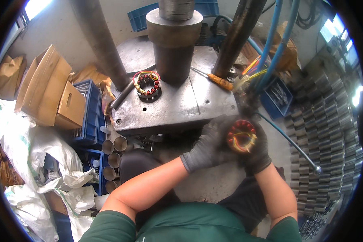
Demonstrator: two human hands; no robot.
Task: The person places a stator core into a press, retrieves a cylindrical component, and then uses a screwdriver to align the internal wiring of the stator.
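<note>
Both my hands wear dark gloves and are in front of the press table's right front edge. Between them is a stator, a ring with red coil windings and yellow and red lead wires, its wound end facing up. My left hand closes on its left side, and my right hand grips it from the right. Some fingers are hidden behind the ring and slightly blurred. A second stator with red windings and looped wires stands upright on the metal press table, left of the thick press ram.
A screwdriver with an orange handle lies on the table's right side. Steel columns flank the ram. Stacked metal cylinders and a ball-ended lever are at right. Cardboard boxes, blue crates and metal sleeves crowd the left.
</note>
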